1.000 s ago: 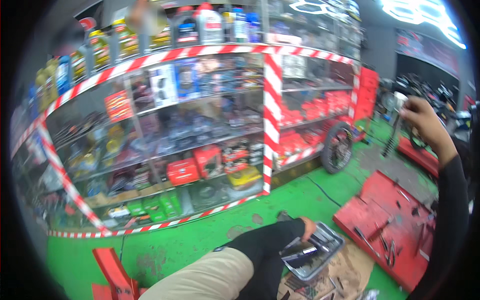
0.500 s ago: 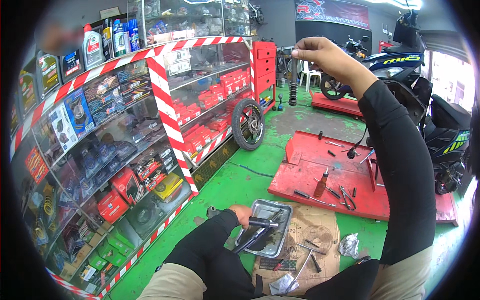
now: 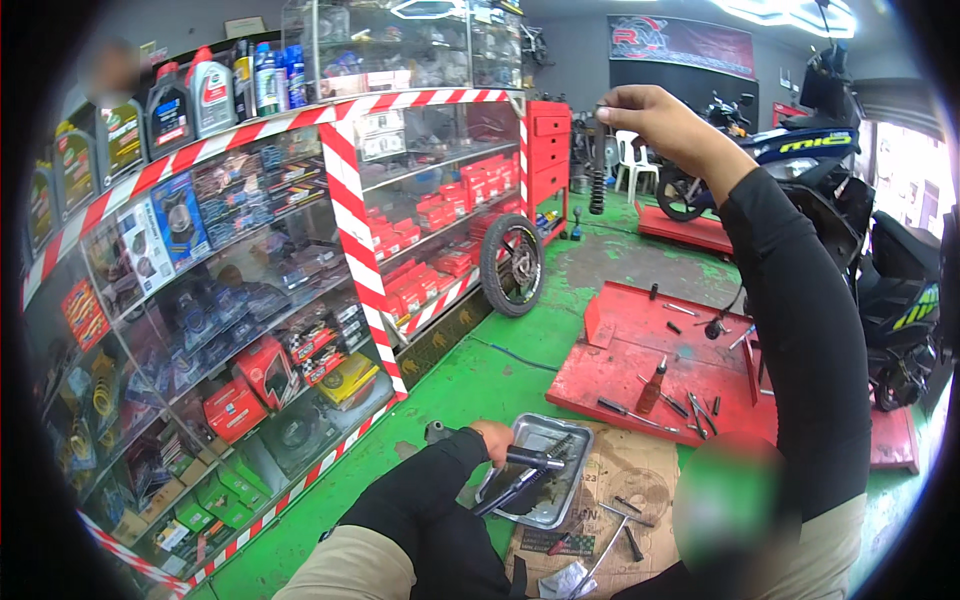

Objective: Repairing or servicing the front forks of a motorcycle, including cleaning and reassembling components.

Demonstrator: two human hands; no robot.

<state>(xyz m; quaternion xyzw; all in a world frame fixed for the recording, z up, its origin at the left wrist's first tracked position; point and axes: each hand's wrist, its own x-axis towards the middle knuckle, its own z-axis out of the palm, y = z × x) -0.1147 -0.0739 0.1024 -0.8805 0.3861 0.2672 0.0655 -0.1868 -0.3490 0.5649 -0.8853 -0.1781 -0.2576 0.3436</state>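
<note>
My left hand (image 3: 494,440) reaches down to the floor and grips a black tube (image 3: 527,477). The tube lies slanted across a small metal tray (image 3: 560,437), which sits on a sheet of cardboard (image 3: 640,490). My right hand (image 3: 655,115) is raised high at arm's length. Its fingers pinch the top of a slim dark rod with a coil spring (image 3: 597,180) that hangs straight down. Both arms wear black sleeves.
A glass display counter (image 3: 340,220) edged in red and white stripes fills the left, with oil bottles (image 3: 205,95) on top. A wheel (image 3: 512,265) leans against it. A red platform (image 3: 690,350) holds scattered tools. Motorcycles (image 3: 800,150) stand at the right. Loose tools lie on the cardboard.
The view has swung, so the counter sits further left. My right hand has stayed raised with the rod and spring, now nearer the picture's middle. My left hand has kept its hold at the tray.
</note>
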